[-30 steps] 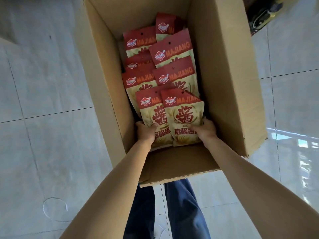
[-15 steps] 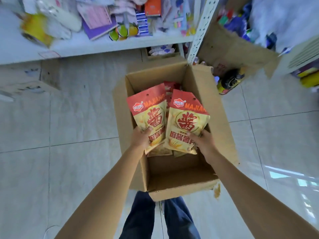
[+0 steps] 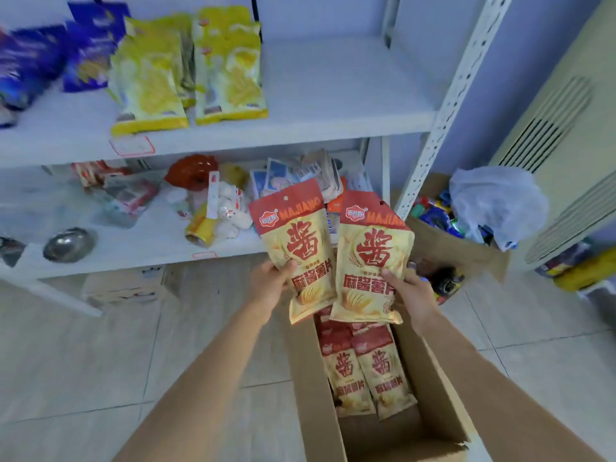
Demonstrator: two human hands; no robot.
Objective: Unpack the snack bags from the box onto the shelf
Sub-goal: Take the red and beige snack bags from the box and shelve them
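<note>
Two red-and-cream snack bags are being held upright at the centre of the frame, the left bag [image 3: 296, 248] pinched low in the left hand [image 3: 271, 288] and the right bag [image 3: 371, 258] gripped low in the right hand [image 3: 411, 296]. More bags [image 3: 363, 371] are lying in the open cardboard box [image 3: 306, 378] at lower centre, while the white shelf [image 3: 333, 91] with yellow packets [image 3: 186, 68] is filling the upper frame.
</note>
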